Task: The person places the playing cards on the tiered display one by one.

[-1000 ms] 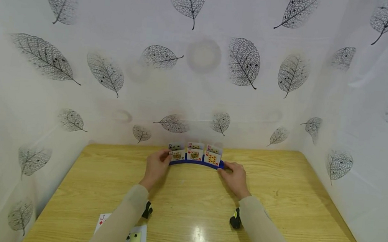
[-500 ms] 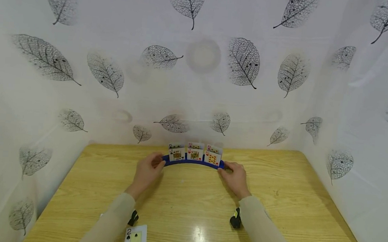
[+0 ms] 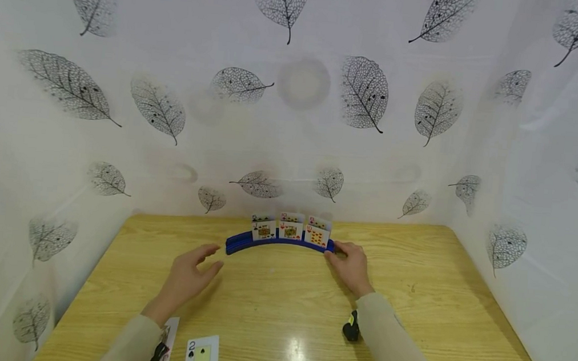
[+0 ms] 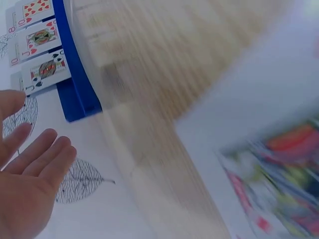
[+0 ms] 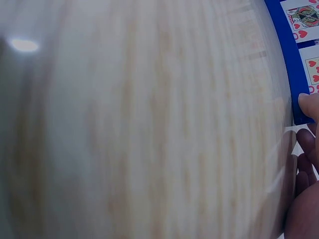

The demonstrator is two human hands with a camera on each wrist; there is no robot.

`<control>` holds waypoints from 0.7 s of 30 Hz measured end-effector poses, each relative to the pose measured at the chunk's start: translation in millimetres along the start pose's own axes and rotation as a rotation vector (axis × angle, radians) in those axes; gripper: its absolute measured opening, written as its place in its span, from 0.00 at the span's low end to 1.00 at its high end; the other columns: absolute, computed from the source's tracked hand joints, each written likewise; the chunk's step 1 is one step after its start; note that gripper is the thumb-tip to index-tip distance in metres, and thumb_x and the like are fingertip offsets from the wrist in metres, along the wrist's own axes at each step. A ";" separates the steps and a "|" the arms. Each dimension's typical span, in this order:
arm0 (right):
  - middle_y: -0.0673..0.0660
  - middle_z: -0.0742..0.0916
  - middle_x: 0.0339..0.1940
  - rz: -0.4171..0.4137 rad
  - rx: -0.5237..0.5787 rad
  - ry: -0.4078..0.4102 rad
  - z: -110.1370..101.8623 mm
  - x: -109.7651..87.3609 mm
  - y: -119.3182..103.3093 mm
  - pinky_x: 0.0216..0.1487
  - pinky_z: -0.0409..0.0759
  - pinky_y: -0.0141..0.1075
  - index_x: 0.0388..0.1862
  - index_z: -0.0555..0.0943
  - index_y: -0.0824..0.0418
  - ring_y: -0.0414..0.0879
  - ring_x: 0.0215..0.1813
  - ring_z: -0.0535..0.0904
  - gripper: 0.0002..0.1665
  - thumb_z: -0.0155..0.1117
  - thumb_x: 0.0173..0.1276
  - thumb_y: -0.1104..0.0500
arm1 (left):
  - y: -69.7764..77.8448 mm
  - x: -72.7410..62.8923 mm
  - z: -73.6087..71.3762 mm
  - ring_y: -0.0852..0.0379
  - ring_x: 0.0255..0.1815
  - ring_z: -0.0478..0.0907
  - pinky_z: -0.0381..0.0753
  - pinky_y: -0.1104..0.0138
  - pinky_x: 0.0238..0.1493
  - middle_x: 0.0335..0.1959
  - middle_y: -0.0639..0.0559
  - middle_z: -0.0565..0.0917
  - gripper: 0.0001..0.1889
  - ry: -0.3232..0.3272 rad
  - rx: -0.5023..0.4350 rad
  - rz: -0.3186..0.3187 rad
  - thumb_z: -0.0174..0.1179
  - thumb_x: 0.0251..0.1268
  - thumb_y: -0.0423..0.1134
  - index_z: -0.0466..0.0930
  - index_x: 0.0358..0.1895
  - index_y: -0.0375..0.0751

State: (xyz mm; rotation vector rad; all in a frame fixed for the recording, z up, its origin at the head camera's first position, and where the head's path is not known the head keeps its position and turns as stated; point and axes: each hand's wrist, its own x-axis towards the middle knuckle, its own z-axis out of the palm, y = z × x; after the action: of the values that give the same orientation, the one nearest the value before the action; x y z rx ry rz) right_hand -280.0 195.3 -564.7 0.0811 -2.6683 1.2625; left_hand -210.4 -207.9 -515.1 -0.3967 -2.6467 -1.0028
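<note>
A curved blue playing card holder (image 3: 239, 244) stands near the table's far edge. Two rows of upright cards fill its middle and right, with the jack of spades (image 4: 47, 69), jack of hearts (image 4: 41, 39) and ten of hearts (image 3: 317, 236) in front. The back cards are mostly covered. My right hand (image 3: 348, 266) pinches the holder's right end, its thumb on the front, as the right wrist view also shows. Just short of the bare left end, my left hand (image 3: 185, 277) hangs with fingers spread, touching nothing.
On the table (image 3: 268, 305) at front left lie a two of spades (image 3: 202, 359) and a face card (image 3: 170, 336), partly under my left forearm. That card looms blurred in the left wrist view. A leaf-patterned white curtain (image 3: 302, 141) encloses the back and sides.
My left hand slid from the left cards along the holder to its left end, let go, and drew back toward the lower left. The holder and my right hand stayed put.
</note>
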 end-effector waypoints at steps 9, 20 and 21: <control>0.67 0.89 0.58 0.006 0.005 -0.008 0.0 0.7 0.1 0.71 0.73 0.59 0.64 0.84 0.69 0.65 0.64 0.78 0.27 0.74 0.71 0.55 | -8.7 -35.2 -26.6 0.30 0.66 0.80 0.80 0.36 0.65 0.66 0.34 0.83 0.30 -0.070 0.103 -0.064 0.69 0.72 0.47 0.76 0.72 0.39; 0.66 0.89 0.58 0.007 0.002 0.002 1.5 0.6 1.8 0.72 0.72 0.59 0.64 0.84 0.68 0.64 0.64 0.78 0.27 0.73 0.72 0.54 | -18.0 -77.4 -54.3 0.28 0.62 0.81 0.82 0.34 0.59 0.67 0.33 0.82 0.35 -0.072 0.166 -0.073 0.73 0.68 0.50 0.73 0.74 0.40; 0.66 0.89 0.57 0.001 0.000 0.004 1.7 0.4 1.6 0.71 0.72 0.59 0.63 0.84 0.68 0.64 0.64 0.78 0.27 0.73 0.71 0.54 | -18.8 -80.9 -55.8 0.27 0.62 0.81 0.82 0.34 0.59 0.67 0.33 0.82 0.36 -0.084 0.165 -0.083 0.73 0.67 0.51 0.73 0.73 0.39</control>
State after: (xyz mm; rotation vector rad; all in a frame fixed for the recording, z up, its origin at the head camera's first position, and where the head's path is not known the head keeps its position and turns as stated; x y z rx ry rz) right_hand -280.9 195.0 -566.9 0.0771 -2.6650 1.2616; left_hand -133.2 -271.6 -514.9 -0.2999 -2.8167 -0.7989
